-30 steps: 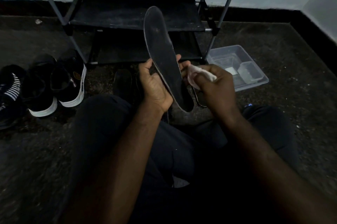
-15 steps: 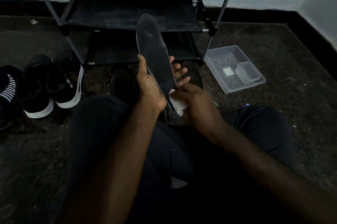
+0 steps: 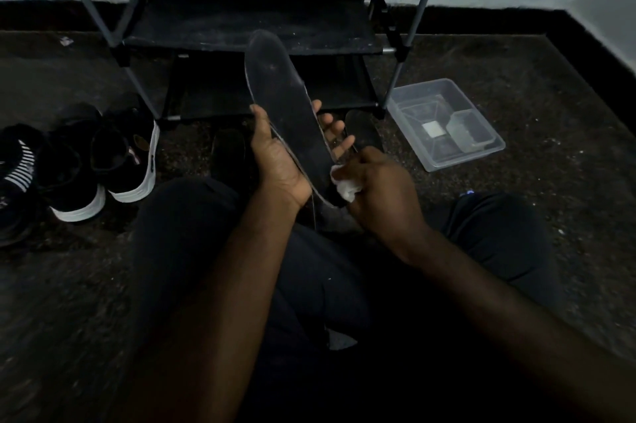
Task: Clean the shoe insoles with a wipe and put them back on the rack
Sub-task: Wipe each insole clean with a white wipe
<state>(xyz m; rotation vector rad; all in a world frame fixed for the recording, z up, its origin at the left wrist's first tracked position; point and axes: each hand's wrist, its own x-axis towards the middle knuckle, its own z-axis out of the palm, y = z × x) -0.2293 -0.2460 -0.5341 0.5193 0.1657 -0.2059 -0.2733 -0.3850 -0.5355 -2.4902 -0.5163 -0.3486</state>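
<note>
Head view: left hand (image 3: 278, 164) gripping dark insole (image 3: 289, 106) at mid-length, thumb lying on left edge, fingertips showing past right edge. Insole tilting upright above lap, toe end reaching in front of rack (image 3: 241, 20); surface looking dull, faintly speckled, pale rim showing. Right hand (image 3: 378, 188) curling round crumpled white wipe (image 3: 346, 187), wipe touching insole near heel end.

Plain black fabric trousers (image 3: 192, 250) are worn on both legs, while the left forearm (image 3: 234, 285) and right forearm (image 3: 464, 285) are shown bare.
</note>
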